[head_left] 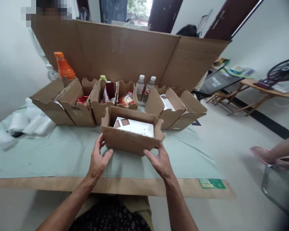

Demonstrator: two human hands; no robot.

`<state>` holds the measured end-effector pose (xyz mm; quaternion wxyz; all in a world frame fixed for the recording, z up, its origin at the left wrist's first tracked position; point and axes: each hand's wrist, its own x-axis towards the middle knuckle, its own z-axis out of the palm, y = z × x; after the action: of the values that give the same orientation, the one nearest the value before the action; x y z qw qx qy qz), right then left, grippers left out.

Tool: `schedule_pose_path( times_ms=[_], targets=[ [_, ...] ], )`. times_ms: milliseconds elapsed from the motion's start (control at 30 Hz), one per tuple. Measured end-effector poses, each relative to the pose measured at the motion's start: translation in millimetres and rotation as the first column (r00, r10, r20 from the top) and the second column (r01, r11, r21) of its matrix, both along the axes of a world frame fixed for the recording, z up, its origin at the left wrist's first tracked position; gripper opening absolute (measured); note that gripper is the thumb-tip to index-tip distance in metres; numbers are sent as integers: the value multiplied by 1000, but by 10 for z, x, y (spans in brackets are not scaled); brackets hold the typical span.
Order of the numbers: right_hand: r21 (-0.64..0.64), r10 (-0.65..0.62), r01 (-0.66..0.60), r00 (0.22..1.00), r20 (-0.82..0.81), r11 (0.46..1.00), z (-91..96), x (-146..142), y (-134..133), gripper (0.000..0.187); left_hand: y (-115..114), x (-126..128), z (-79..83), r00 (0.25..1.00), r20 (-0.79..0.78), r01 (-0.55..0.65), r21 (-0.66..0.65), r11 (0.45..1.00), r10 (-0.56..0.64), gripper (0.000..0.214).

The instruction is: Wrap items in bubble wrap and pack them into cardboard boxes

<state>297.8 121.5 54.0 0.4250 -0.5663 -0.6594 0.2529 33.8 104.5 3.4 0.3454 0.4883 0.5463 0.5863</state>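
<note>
In the head view, the left hand (98,162) and the right hand (161,160) hold an open-topped cardboard bin (125,141) between them, one at each end. Each is partly spread around a lower corner, its thumb toward the front face and its fingers around the end, a hold that likely shares the weight and leaves the top unobstructed. The bin is over the middle of the tabletop (122,187), in front of the other bins; whether its base rests on the pale green cloth (50,157) or is slightly raised, I cannot tell. A white carton (139,127) lies inside, below the notched rims, where the walls should keep it from sliding out. Behind, four cardboard bins (80,112) stand side by side on the left and two more (175,118) on the right, mouths upward, presumably so that their contents stay visible. Two clear bottles (144,89) with white caps stand upright between these groups. A tall cardboard panel (125,48) rises behind the row, perhaps as a screen, while clear plastic bags (35,123) lie at the left, apart from the held bin.
</note>
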Motion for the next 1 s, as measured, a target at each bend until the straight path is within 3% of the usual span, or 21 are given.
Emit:
schedule_pose_path(
  times_ms=[67,167,267,333,367,433,533,600,667,733,800,867,933,1000],
  targets=[
    [9,14,-14,1000,23,1000,-31,-28,74,56,44,-106,-44,999,-30,-28,-22,999,27,70],
    [126,-110,103,993,47,987,82,101,8,56,115,-181,-113,994,-83,-74,-45,996,70,69],
    [342,-152,121,986,67,932,541,183,2,38,182,-178,-188,991,-124,-54,-54,997,47,71],
    [407,1,-70,986,167,911,953,57,153,27,216,-145,-237,991,-129,-24,-51,998,18,71],
    [374,125,-216,959,252,902,1144,-65,274,25,228,-125,-256,991,-130,-11,-51,999,5,70],
    [200,386,-496,824,414,845,1426,-385,561,30,241,-95,-282,991,-136,7,-56,998,-14,66],
    [-78,639,-724,547,541,686,1534,-875,942,44,247,-85,-290,988,-154,19,-60,998,-28,57],
    [-183,683,-768,401,610,614,1452,-1099,1092,52,253,-93,-294,986,-164,17,-58,998,-27,53],
    [-203,639,-762,330,695,615,1346,-1210,1173,56,264,-96,-308,983,-183,5,-66,998,-17,50],
    [-179,579,-752,310,754,635,1293,-1216,1204,56,277,-91,-328,977,-214,-15,-84,996,-3,49],
    [-131,552,-756,336,763,641,1322,-1122,1171,58,285,-85,-343,969,-246,-23,-97,995,-1,51],
    [-15,512,-742,448,733,670,1393,-918,1032,58,285,-88,-350,966,-259,-8,-99,995,-18,54],
    [193,385,-622,668,637,759,1414,-613,765,51,278,-99,-354,964,-263,8,-92,996,-32,55],
    [389,138,-315,897,420,866,1288,-256,419,40,262,-108,-362,962,-272,8,-73,997,-28,56]
  ],
)
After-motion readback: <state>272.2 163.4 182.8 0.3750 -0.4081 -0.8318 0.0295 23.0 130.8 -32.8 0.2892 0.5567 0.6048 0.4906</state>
